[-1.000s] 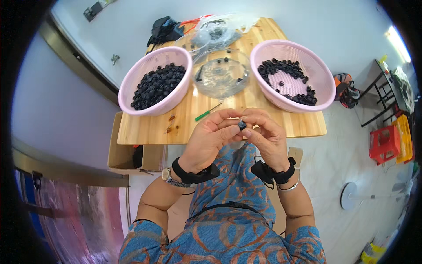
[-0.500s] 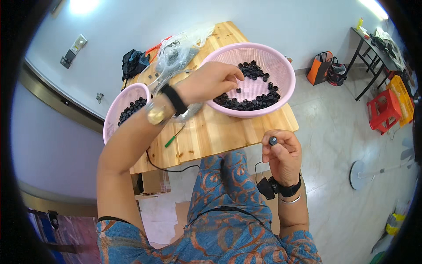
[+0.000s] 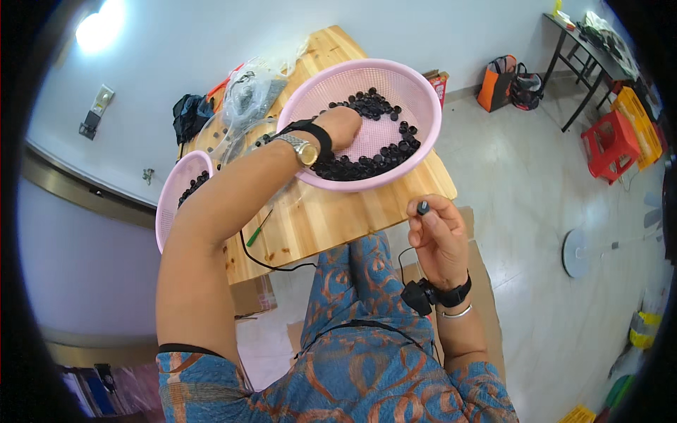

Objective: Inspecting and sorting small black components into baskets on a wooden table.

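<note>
Head view: left hand (image 3: 343,127) down inside the larger pink mesh basket (image 3: 383,134), by loose black knob-like pieces (image 3: 374,166); fingertips hidden, grip can't be told. Right hand (image 3: 438,241) nearly closed, pinching one small dark part (image 3: 423,208) near the wooden table's (image 3: 317,229) corner.

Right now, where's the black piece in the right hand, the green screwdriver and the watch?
Black piece (image 3: 422,209): head view, on its dark body.
Green screwdriver (image 3: 254,237): head view, on its handle.
Watch (image 3: 308,155): head view, on its dial.
</note>
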A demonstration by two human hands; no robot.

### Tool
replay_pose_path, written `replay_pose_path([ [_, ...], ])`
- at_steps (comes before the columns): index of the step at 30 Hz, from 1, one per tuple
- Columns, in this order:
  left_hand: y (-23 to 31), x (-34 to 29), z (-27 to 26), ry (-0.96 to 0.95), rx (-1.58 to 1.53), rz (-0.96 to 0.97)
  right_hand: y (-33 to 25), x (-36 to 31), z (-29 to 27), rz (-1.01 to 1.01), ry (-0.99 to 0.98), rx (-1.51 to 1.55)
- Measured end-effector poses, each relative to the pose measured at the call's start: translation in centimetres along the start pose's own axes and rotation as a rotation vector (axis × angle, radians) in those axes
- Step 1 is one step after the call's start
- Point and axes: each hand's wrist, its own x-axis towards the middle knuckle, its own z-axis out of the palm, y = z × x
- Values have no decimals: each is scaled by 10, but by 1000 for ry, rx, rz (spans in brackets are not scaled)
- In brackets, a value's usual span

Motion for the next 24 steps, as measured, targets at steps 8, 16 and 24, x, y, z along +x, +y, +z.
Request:
replay_pose_path([
  [8,42,-66,-69,96,-909,-50,-2,11,6,-13,-36,40],
  [16,95,-176,-64,156,-1145,36,4,12,11,6,-70,117],
  [24,111,-227,0,139,-1679,-46,22,8,19,-25,-174,184],
])
